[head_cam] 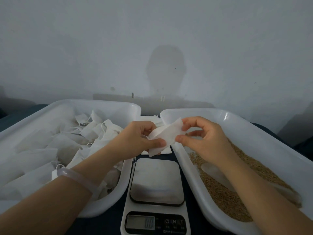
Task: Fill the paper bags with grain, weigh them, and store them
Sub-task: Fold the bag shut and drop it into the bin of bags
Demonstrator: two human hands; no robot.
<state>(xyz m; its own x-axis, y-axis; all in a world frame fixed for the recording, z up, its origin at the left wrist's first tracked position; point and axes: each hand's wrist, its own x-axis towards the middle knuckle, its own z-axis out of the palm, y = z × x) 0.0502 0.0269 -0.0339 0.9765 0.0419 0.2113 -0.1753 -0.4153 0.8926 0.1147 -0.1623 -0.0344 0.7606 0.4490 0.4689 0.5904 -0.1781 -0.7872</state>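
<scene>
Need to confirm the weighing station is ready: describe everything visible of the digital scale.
The digital scale has a white plastic-looking body and a square metallic platform with rounded corners, bare of any load. Its dark front panel carries a grey display showing zeros and three buttons. It sits flat between the bag tray and the grain tray; left hand and right hand do not touch it.

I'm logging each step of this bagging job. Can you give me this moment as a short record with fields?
held item: small white paper bag, pinched by left hand and right hand
storage: left white plastic tub piled with white drawstring bags
supply: right white plastic tub holding brown grain and a translucent scoop
centre: white digital scale with steel platform
behind scale: stack of flat white bags
</scene>
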